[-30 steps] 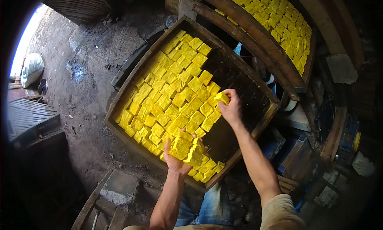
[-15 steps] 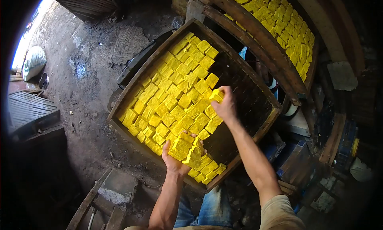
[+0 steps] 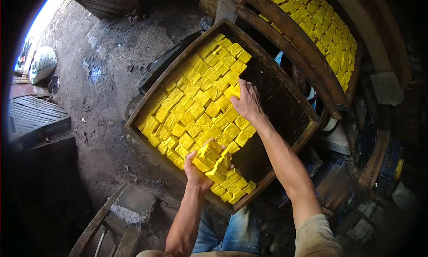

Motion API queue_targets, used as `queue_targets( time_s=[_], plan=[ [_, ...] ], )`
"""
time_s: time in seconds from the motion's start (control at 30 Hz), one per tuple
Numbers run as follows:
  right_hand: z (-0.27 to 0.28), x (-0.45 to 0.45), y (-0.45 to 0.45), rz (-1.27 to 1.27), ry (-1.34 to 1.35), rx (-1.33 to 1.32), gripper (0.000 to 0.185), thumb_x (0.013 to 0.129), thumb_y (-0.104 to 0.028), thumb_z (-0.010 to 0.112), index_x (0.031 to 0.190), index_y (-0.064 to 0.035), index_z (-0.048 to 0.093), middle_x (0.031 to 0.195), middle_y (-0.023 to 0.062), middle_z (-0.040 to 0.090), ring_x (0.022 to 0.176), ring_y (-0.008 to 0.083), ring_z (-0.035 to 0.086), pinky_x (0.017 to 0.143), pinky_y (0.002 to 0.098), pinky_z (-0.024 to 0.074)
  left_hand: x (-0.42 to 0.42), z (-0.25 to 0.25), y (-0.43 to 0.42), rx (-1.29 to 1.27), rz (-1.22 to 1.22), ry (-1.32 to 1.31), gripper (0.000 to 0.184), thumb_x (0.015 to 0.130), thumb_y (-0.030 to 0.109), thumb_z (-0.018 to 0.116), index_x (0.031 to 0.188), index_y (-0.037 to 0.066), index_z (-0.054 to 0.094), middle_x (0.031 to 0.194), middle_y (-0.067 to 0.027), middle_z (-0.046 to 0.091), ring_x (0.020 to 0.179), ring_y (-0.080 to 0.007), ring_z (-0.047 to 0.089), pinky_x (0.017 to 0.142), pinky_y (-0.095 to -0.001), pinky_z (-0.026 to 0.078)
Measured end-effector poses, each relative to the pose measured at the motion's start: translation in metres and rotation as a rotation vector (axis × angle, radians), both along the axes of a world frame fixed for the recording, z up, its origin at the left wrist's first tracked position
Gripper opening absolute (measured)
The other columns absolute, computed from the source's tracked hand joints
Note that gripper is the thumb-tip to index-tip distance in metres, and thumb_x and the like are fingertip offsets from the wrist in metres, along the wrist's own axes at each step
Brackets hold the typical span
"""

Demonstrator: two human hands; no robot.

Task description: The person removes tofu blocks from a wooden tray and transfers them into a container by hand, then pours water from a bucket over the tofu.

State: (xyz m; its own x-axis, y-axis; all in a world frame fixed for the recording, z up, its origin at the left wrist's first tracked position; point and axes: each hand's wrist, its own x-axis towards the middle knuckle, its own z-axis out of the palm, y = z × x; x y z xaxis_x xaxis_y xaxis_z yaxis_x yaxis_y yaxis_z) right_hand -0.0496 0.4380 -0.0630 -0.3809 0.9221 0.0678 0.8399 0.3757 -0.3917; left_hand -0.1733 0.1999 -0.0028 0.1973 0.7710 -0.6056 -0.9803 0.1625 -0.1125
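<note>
A yellow block (image 3: 233, 91) sits at the ragged edge of the laid rows in a wooden tray (image 3: 285, 101), where the right hand (image 3: 248, 101) has just brought it down. Half a second earlier that hand held a block raised in a pinch, nearer the tray's lower side; now thumb and fingertips bracket the block at the edge, though whether they grip or have loosened cannot be told. The move appears to fill one more place along the row, judging by the bare, dark boards just beside it.

The left hand (image 3: 196, 174) is curled around a cluster of yellow blocks (image 3: 208, 158), thumb on one side and fingertips showing on the other, above the near part of the tray. Compared with the earlier frame, that grasp looks the same, while the whole scene has slid slightly rightward in view, suggesting a turn of the head.

Neatly packed blocks (image 3: 191, 96) cover the tray's left side. Beyond its far side, past a wooden beam (image 3: 294, 32), more yellow blocks (image 3: 327, 34) lie in rows. Below are the worker's jeans (image 3: 240, 232); dark ground (image 3: 116, 56) stretches left.
</note>
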Motion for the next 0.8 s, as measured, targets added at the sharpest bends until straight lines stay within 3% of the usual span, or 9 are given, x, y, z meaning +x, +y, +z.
queue_targets(
  time_s=[0.07, 0.1, 0.17, 0.23, 0.37, 0.47, 0.63, 0.7, 0.8],
  plan=[
    [0.021, -0.001, -0.003, 0.101, 0.078, -0.218, 0.048, 0.072, -0.021, 0.066, 0.117, -0.0072, 0.057, 0.097, 0.0225, 0.052, 0.099, 0.0418, 0.053, 0.091, 0.0477, 0.0449, -0.001, -0.002, 0.006, -0.022, -0.028, -0.027, 0.066, 0.084, 0.055, 0.046, 0.136, 0.015, 0.048, 0.13, -0.0229, 0.053, 0.113, -0.043, 0.055, 0.09, -0.0642, 0.044],
    [0.005, 0.004, 0.009, 0.187, 0.118, -0.154, 0.045, 0.072, -0.019, 0.063, 0.115, -0.0075, 0.057, 0.093, 0.0175, 0.053, 0.089, 0.032, 0.057, 0.081, 0.0403, 0.0481, -0.002, -0.004, 0.009, -0.039, -0.061, -0.057, 0.064, 0.085, 0.056, 0.046, 0.134, 0.015, 0.05, 0.13, -0.0231, 0.053, 0.113, -0.0428, 0.055, 0.09, -0.0641, 0.044],
    [0.007, 0.024, 0.045, 0.114, 0.329, -0.845, 0.041, 0.071, -0.017, 0.058, 0.111, -0.0072, 0.058, 0.088, 0.0096, 0.054, 0.08, 0.0183, 0.055, 0.073, 0.0303, 0.0472, -0.002, -0.01, 0.015, -0.039, -0.09, -0.147, 0.061, 0.087, 0.056, 0.045, 0.131, 0.014, 0.053, 0.129, -0.0228, 0.055, 0.112, -0.0418, 0.056, 0.092, -0.0641, 0.043],
    [0.042, 0.028, 0.025, -0.007, 0.757, -1.019, 0.039, 0.071, -0.017, 0.055, 0.108, -0.0073, 0.057, 0.088, 0.0044, 0.054, 0.078, 0.0091, 0.051, 0.07, 0.0235, 0.0439, -0.002, -0.011, 0.023, -0.109, -0.145, -0.194, 0.061, 0.088, 0.056, 0.043, 0.131, 0.014, 0.053, 0.127, -0.0222, 0.056, 0.113, -0.0409, 0.056, 0.092, -0.0645, 0.042],
    [0.118, 0.016, -0.056, 0.207, 1.088, -1.071, 0.047, 0.063, -0.016, 0.067, 0.107, -0.0069, 0.055, 0.105, 0.0043, 0.055, 0.096, 0.0139, 0.057, 0.086, 0.0286, 0.0482, 0.008, -0.005, 0.04, -0.125, -0.271, -0.174, 0.062, 0.089, 0.059, 0.043, 0.131, 0.014, 0.053, 0.126, -0.0193, 0.057, 0.115, -0.0391, 0.056, 0.096, -0.063, 0.041],
    [0.116, 0.017, -0.093, 0.599, 0.731, -0.567, 0.048, 0.061, -0.016, 0.073, 0.107, -0.0116, 0.058, 0.116, 0.0106, 0.052, 0.109, 0.0231, 0.055, 0.091, 0.037, 0.047, 0.021, 0.011, 0.044, -0.181, -0.139, -0.054, 0.051, 0.093, 0.054, 0.045, 0.125, 0.016, 0.056, 0.113, -0.0104, 0.063, 0.103, -0.0293, 0.063, 0.095, -0.0485, 0.049],
    [0.122, 0.033, -0.115, 0.794, 0.295, -0.367, 0.053, 0.062, -0.019, 0.079, 0.112, -0.0132, 0.062, 0.12, 0.011, 0.055, 0.114, 0.0319, 0.055, 0.099, 0.0433, 0.0425, 0.017, -0.015, 0.03, 0.055, -0.189, -0.617, 0.055, 0.089, 0.048, 0.053, 0.121, 0.004, 0.057, 0.111, -0.0195, 0.063, 0.1, -0.0317, 0.064, 0.088, -0.0525, 0.052],
    [0.109, 0.056, -0.098, 0.54, 0.686, -0.531, 0.049, 0.074, -0.018, 0.074, 0.119, -0.006, 0.061, 0.124, 0.0163, 0.059, 0.119, 0.0357, 0.054, 0.101, 0.0426, 0.0421, 0.015, -0.013, 0.017, 0.003, -0.345, -0.316, 0.057, 0.085, 0.044, 0.055, 0.124, 0.003, 0.056, 0.116, -0.0223, 0.062, 0.101, -0.0372, 0.063, 0.086, -0.0567, 0.051],
    [0.026, 0.088, -0.095, 0.043, 0.428, -0.088, 0.042, 0.085, -0.015, 0.066, 0.123, 0.0013, 0.058, 0.126, 0.0201, 0.06, 0.122, 0.0391, 0.052, 0.105, 0.042, 0.0408, 0.013, -0.013, 0.005, -0.014, -0.307, -0.237, 0.065, 0.08, 0.043, 0.056, 0.13, 0.002, 0.053, 0.125, -0.0251, 0.057, 0.108, -0.0436, 0.059, 0.087, -0.0595, 0.049]
  ],
)
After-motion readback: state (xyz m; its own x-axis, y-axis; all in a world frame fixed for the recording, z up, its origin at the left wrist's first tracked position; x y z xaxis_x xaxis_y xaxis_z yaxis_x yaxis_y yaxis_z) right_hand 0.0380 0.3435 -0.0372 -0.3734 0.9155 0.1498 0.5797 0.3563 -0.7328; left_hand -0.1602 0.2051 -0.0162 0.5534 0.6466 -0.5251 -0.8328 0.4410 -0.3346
